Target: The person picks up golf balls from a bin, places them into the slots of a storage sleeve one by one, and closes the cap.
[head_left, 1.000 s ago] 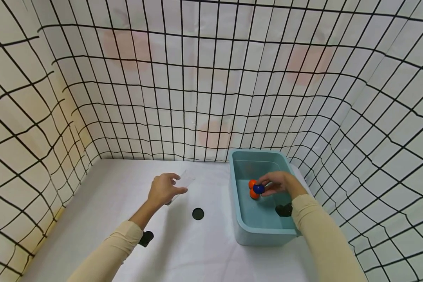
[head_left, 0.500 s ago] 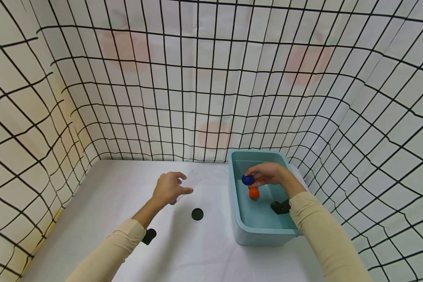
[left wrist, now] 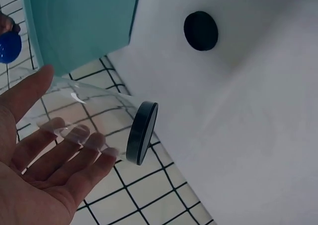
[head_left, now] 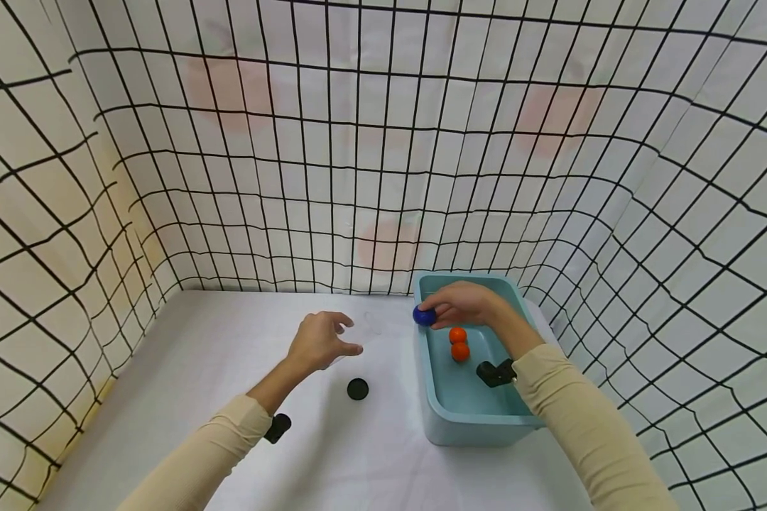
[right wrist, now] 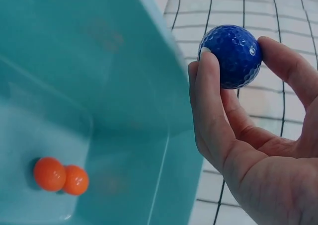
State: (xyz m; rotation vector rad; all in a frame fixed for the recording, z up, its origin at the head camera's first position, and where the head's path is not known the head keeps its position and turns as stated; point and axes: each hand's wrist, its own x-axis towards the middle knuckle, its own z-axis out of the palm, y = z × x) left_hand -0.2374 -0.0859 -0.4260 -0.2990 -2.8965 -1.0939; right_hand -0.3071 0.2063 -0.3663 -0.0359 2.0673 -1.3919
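Right hand [head_left: 469,305] pinches blue ball [right wrist: 231,56] over teal tub [head_left: 434,397]

In the head view the clear tube [head_left: 358,328] held by the left hand [head_left: 319,343] is nearly invisible against the worktop [head_left: 217,369], so its outline and open end cannot be made out. The left wrist view cuts the blue ball [left wrist: 9,46] at the picture's left edge, beside the teal tub [left wrist: 79,26], and the tub runs off the top edge. In the right wrist view the right hand [right wrist: 258,150] is cut by the bottom and right edges, and its fingers cover the ball's underside. One orange ball [right wrist: 75,180] sits partly behind the other [right wrist: 48,174].
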